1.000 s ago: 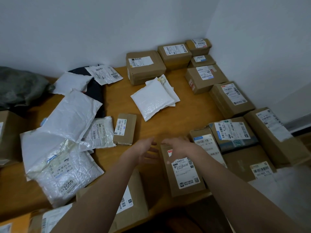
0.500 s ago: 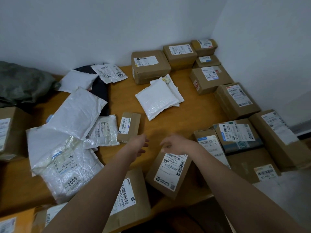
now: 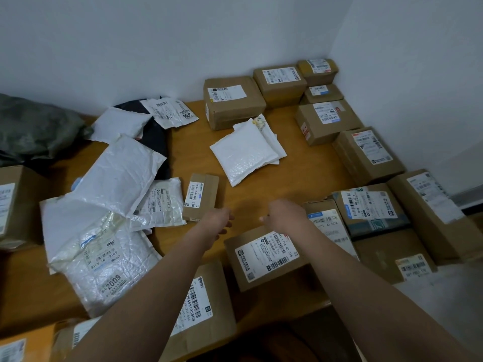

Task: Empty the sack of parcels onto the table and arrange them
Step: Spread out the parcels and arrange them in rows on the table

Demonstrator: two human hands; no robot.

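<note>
Sack (image 3: 34, 129): grey-green, crumpled and slumped at the table's far left against the wall; what is inside cannot be seen.
Table (image 3: 235, 194): wooden, set in a room corner, with parcels spread over most of it.
Right row: brown boxes lie side by side along the right wall, labels up, from the small yellow-taped box (image 3: 317, 70) in the corner down to the long box (image 3: 433, 212) near the front.
Back boxes: a big box (image 3: 232, 101) and another box (image 3: 279, 83) stand against the rear wall.
Centre: a white mailer (image 3: 243, 155) lies on a second thinner one, apart from the rest.
Left heap: white poly bags overlap loosely; the near bag (image 3: 104, 259) reads 2009, the far bag (image 3: 170, 112) reads 2005 and rests on a dark bag (image 3: 156, 137).
Small box (image 3: 200, 197): flat, brown, label up, just beside the heap.
Front box (image 3: 264, 257): brown, white barcoded label up, lying skewed near the table's front edge.
Left hand (image 3: 218, 219): holds nothing, fingers loosely curled, just before the small box.
Right hand (image 3: 285, 214): holds nothing, fingers loosely bent, above the front box's far edge; contact cannot be told.
</note>
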